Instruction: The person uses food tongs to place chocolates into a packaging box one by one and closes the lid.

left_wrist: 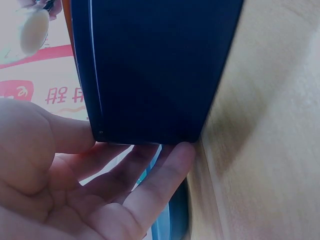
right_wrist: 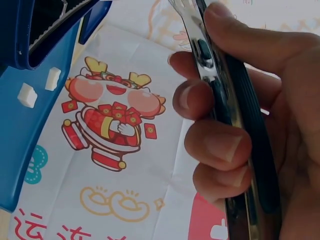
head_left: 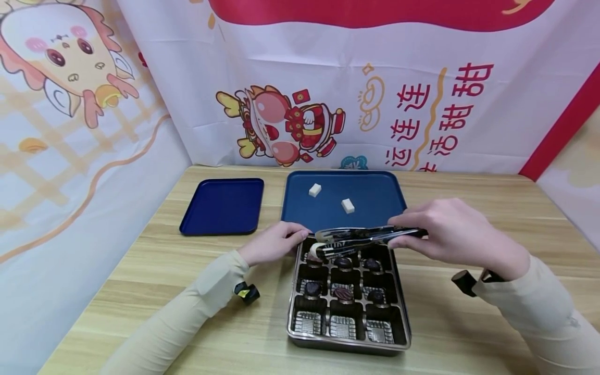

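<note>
Gripping a pair of metal-and-black tongs (head_left: pixel 365 234), the person's right hand (head_left: pixel 447 234) is hanging by the far right corner of a dark compartment box (head_left: pixel 347 347), its thumb pressing on one side of the handles and its fingers curling round the other. The tongs are lying nearly level across the far row, their tips pointing left into the far left compartment, where a pale-topped piece (head_left: pixel 314 252) is sitting right at them; the tips are partly hiding it, so I cannot tell whether they are actually pinching it or only touching it. The left hand (head_left: pixel 272 242) is holding the far left corner of the box, thumb on one face and fingers bending round the adjoining end, a partly closed hold that is leaving the palm off the wall. Five dark chocolates (head_left: pixel 344 294) are occupying other compartments: two in the far row, middle and right, and three across the middle row. Clear ridged liners (head_left: pixel 343 328) are showing in the three near compartments. Just behind the box, a blue tray (head_left: pixel 370 186) is bearing two white blocks (head_left: pixel 348 206), lying apart from each other. A smaller, darker navy tray (head_left: pixel 222 208) is resting farther left on the wood-grained table (head_left: pixel 234 328), and a printed cloth (head_left: pixel 187 78) is hanging behind everything.
</note>
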### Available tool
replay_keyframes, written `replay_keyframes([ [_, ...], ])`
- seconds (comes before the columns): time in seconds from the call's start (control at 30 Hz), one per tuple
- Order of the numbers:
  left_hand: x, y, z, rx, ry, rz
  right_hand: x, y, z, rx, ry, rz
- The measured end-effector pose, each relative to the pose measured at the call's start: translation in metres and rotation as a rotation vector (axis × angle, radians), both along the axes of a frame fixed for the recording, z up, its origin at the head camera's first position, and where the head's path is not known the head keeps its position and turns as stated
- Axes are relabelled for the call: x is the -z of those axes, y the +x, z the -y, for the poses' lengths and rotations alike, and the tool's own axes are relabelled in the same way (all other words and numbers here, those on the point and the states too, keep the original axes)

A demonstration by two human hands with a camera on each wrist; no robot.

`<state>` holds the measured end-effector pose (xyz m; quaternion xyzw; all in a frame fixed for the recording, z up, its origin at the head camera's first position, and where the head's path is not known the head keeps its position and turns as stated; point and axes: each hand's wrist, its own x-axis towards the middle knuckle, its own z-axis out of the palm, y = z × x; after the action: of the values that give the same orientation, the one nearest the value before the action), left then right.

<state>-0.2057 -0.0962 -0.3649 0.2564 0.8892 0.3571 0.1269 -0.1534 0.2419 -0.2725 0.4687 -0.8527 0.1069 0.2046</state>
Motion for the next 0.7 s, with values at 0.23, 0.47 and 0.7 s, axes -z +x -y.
replay_keyframes([
  [0.23, 0.002, -0.001, 0.001, 0.003, 0.008, 0.002, 0.004, 0.002, 0.005, -0.088, 0.013, 0.045],
  [0.47, 0.001, -0.002, 0.002, 0.013, 0.010, -0.007, 0.010, 0.004, 0.017, -0.188, 0.022, 0.067],
  [0.7, 0.001, -0.002, 0.003, 0.012, 0.014, -0.005, 0.014, 0.008, 0.025, -0.237, 0.065, 0.108],
])
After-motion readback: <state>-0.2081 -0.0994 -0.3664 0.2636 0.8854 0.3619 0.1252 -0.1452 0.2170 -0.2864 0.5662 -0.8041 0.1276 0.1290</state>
